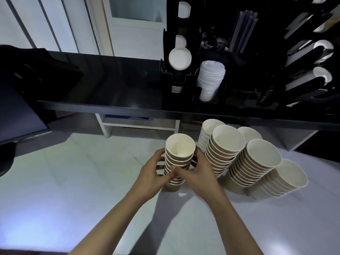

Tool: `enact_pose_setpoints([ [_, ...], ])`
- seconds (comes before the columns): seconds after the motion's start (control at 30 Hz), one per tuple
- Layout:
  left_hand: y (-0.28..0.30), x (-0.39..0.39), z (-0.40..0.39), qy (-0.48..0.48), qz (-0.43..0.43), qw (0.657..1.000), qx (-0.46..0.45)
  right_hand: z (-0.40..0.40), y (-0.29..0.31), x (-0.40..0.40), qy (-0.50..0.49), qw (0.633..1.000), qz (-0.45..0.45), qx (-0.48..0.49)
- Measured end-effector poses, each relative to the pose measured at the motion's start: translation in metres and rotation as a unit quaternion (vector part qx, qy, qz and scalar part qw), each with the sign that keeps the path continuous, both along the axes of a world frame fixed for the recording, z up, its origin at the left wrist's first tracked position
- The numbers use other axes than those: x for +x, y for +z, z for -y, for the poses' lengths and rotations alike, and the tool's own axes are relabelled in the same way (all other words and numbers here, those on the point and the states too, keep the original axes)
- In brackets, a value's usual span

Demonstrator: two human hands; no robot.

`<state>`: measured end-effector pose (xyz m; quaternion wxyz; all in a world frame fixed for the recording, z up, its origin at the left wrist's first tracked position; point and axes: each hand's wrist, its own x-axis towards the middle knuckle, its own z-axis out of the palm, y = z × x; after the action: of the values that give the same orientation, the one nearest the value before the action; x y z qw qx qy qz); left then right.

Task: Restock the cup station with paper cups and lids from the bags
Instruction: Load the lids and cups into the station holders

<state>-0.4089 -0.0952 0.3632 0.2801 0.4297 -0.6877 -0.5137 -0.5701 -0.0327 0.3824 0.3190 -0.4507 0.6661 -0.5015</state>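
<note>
Gripping one stack of brown paper cups point(177, 162) from both sides: left hand point(152, 173) curls round its left flank, right hand point(197, 172) round its right, thumbs meeting at the front; stack stands upright on the white table point(73, 190), base touching the surface. Open table lies to the left and toward the person, bare right up to the forearms. Just to the right, crowding the right hand, five more stacks of wider cups point(257, 162) lean close together, the nearest almost against the right-hand knuckles (tight room on that side). Beyond the table's far edge a black counter point(110, 85) runs across the view, higher than the table, its front lip overhanging the gap. On the counter's right part sits the black cup station point(239, 80): a vertical slot showing round white lids point(180, 58), beside it a tilted stack of white lids point(210, 80), behind those a bundle of wrapped straws point(242, 30), blurred. Far right, slanted black tubes with cup rims point(322, 76) showing at their mouths. At left, a dark monitor point(20, 111) edges over the table corner
</note>
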Motion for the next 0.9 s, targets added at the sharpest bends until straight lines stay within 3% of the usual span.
enact_pose_setpoints([
  [0.9,0.002,0.012,0.012,-0.004,-0.011,1.0,-0.004,0.002,0.0,0.013,-0.004,1.0,0.008,-0.02],
])
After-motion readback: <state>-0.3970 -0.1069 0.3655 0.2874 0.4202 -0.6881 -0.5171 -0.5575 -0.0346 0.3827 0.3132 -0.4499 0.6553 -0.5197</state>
